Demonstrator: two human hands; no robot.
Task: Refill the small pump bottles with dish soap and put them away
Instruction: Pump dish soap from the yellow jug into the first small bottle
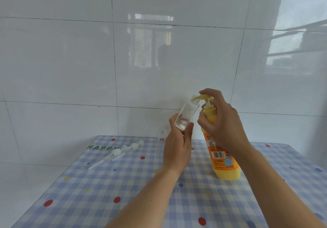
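Presently we grip the light, slippery small pump bottle [185, 116] low between left hand [177, 149] fingers, right hand [221, 121] fingers clamped round the heavier dish soap bottle [223, 158] neck.

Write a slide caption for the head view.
Left hand tilts a small clear bottle to the pump of a yellow soap bottle gripped by right hand.

Bare left hand [177, 149], bare right hand [221, 121]; forearms [145, 201] uncovered to frame edge.
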